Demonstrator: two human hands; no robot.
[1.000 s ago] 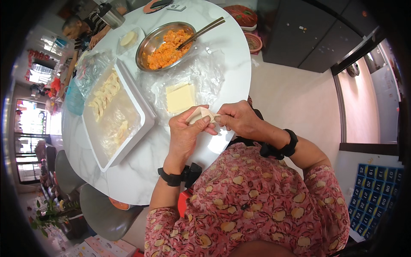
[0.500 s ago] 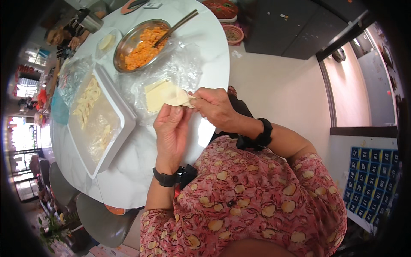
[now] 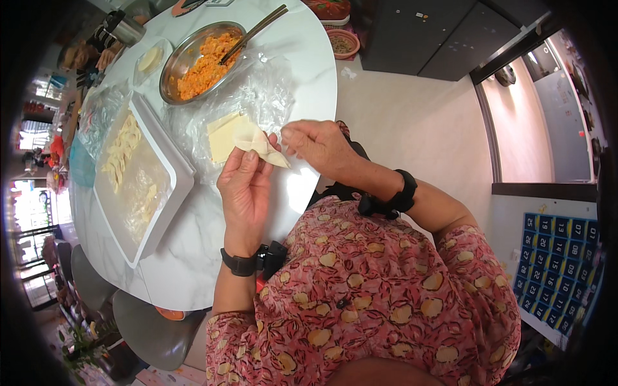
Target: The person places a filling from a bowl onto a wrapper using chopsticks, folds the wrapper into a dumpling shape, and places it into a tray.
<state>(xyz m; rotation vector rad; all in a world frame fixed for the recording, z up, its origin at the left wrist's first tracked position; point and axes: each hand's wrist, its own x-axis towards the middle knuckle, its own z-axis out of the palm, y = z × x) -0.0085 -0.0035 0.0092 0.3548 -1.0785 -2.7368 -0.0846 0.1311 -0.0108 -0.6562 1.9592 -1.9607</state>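
Observation:
My left hand [image 3: 244, 193] pinches a folded wonton [image 3: 259, 143] between thumb and fingers, its pale wrapper gathered and one corner pointing down to the right. Just right of it, my right hand [image 3: 322, 147] is apart from the wonton, fingers curled together, with nothing visible in them. A stack of square wrappers [image 3: 219, 137] lies on clear plastic film [image 3: 257, 96] beyond my left hand. Farther off stands a steel bowl [image 3: 168, 72] of orange minced filling [image 3: 209, 64], with chopsticks [image 3: 265, 24] leaning in it.
To the left, a white tray [image 3: 182, 168] holds several shaped wontons [image 3: 122, 151]. A small clear dish [image 3: 152, 59] and a metal jug [image 3: 125, 29] stand at the far left of the round marble-look table [image 3: 193, 257]. Grey chairs [image 3: 154, 328] sit against its near left edge.
My right hand has let go of the wrapper and drawn slightly away. The wonton now shows a folded, pointed shape in my left hand. The view has shifted a little.

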